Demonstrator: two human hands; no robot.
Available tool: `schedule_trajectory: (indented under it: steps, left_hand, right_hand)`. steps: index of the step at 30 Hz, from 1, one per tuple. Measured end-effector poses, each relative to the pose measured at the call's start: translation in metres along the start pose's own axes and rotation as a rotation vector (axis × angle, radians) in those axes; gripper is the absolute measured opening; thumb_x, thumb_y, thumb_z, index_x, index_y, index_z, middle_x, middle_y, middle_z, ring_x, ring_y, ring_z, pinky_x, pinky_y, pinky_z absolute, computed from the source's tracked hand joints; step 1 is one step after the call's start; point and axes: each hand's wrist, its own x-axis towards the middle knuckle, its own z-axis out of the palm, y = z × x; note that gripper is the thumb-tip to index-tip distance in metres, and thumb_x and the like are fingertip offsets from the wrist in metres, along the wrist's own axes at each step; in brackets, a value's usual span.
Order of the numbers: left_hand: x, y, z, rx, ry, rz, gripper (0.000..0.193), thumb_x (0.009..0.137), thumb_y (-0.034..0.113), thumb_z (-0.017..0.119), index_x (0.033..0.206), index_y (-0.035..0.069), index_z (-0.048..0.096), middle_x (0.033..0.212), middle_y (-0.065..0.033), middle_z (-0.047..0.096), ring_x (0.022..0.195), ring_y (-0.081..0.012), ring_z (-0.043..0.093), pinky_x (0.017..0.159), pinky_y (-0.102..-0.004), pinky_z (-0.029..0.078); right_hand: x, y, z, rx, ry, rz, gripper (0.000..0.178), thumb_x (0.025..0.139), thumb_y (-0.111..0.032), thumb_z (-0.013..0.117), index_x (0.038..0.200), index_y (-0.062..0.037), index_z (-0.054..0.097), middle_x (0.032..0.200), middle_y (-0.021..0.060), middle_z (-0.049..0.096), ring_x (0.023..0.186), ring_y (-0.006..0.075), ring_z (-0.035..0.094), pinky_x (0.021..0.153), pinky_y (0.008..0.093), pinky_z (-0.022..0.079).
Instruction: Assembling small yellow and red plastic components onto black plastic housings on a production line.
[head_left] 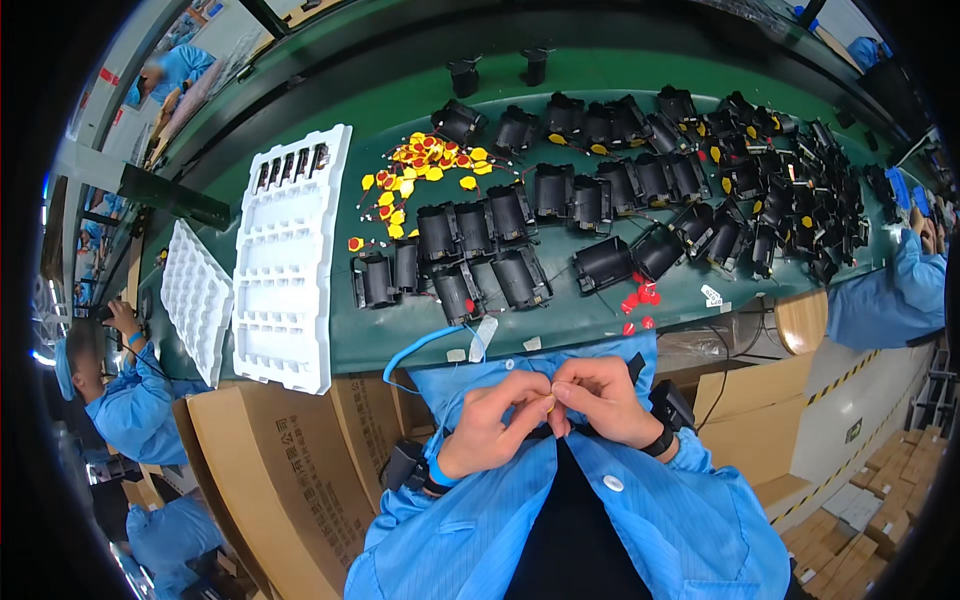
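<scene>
In front of my chest, both hands meet at the fingertips. My left hand point(492, 420) is closed in a pinch on a small yellow piece point(550, 405), mostly hidden by the fingers. The fingertips of my right hand point(612, 402) press together at the same piece. Beyond them on the green table lies a loose pile of yellow pieces with red round centres point(425, 155). Several black half-round plastic housings point(520, 278) with thin wires stand in rows. Small red discs point(640, 298) are scattered near the front edge.
A white moulded tray point(285, 290) with black parts in its top row lies at left, beside another white tray point(195, 300). More black housings crowd the table's right point(780, 200). Cardboard boxes point(290, 470) stand below the table. Co-workers in blue sit at both sides.
</scene>
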Motion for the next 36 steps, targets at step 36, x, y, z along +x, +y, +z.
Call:
schedule_trajectory:
  steps: [36]
  left_hand:
    - [0.075,0.0,0.039,0.576,0.136,0.381,0.008,0.077,0.0,0.068,0.084,0.0,0.064,0.06,-0.0063,0.057,0.05,-0.0156,0.055,0.051,-0.0302,0.043]
  right_hand:
    - [-0.037,-0.023,-0.05,0.539,0.547,-0.295,0.018,0.102,-0.015,0.054,0.092,-0.0011,0.059,0.062,0.0047,0.052,0.049,0.0158,0.051,0.044,0.0268,0.038]
